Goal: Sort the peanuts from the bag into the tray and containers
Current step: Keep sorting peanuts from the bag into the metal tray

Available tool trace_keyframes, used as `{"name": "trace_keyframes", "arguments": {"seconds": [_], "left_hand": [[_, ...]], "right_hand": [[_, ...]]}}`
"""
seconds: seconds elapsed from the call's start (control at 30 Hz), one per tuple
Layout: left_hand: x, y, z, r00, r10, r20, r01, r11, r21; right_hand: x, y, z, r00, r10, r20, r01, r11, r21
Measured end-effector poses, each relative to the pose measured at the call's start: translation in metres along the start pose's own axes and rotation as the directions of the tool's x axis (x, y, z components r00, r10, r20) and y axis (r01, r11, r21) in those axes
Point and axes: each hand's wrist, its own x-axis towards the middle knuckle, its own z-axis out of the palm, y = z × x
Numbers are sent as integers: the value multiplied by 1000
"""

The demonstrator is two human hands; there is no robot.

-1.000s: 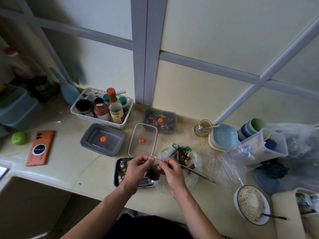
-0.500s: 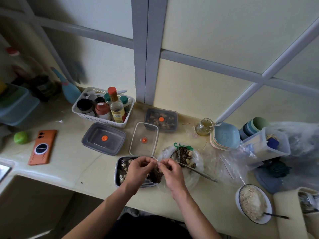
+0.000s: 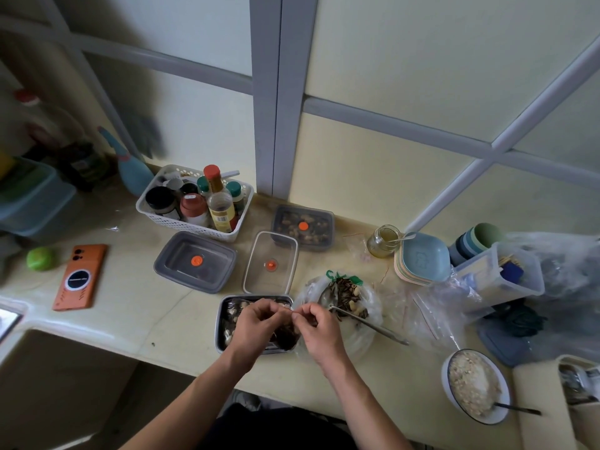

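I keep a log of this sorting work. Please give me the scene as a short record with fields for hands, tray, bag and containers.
left hand: fingers pinch a small piece, too small to name, above the tray
right hand: fingers pinch the same small piece
tray: metal, holds peanuts, partly hidden by the hands
bag: open, peanuts and dark bits inside; tongs lie across it
containers: grey container and clear container look empty; lidded container holds peanuts
nearby: phone, basket of bottles
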Motion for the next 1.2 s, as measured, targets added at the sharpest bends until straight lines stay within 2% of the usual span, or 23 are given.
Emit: {"name": "trace_keyframes", "arguments": {"seconds": [0.2,0.33,0.4,0.47,0.53,0.63,0.7,0.77,0.9,1.07,1.13,1.2], "left_hand": [[2,-2,-8,998,-25,-64,21,998,-59],[2,-8,-15,996,-38,-76,40,999,37],[1,-9,-17,997,-44,-66,46,999,22],[-1,-8,-21,1000,-22,3,22,1000,15],[-2,-8,-27,991,31,129,-34,999,21],[-3,-13,-34,964,107,244,-150,975,166],[-2,-16,-36,951,147,273,-227,929,292],[1,-19,-39,955,169,243,-248,904,348],[3,-21,-46,985,109,137,-152,917,367],[-2,-32,-55,999,-18,-42,25,983,181],[-6,-36,-57,986,-125,-112,127,992,14],[-11,-40,-55,968,-222,-114,203,967,-154]], "right_hand": [[3,0,0,996,86,32,-87,996,14],[4,6,1,995,100,24,-98,993,-65],[5,7,6,994,109,16,-107,992,-69],[4,7,9,990,133,42,-133,991,-11],[3,6,9,986,151,74,-157,985,76],[0,4,9,986,155,64,-162,978,133],[-1,4,11,991,125,45,-130,985,112],[0,3,12,998,56,38,-57,998,24],[4,8,16,994,-37,105,49,992,-120],[4,18,26,961,-67,269,146,947,-286],[1,22,34,937,-30,348,142,943,-300],[-1,23,44,930,20,367,115,932,-343]]}}
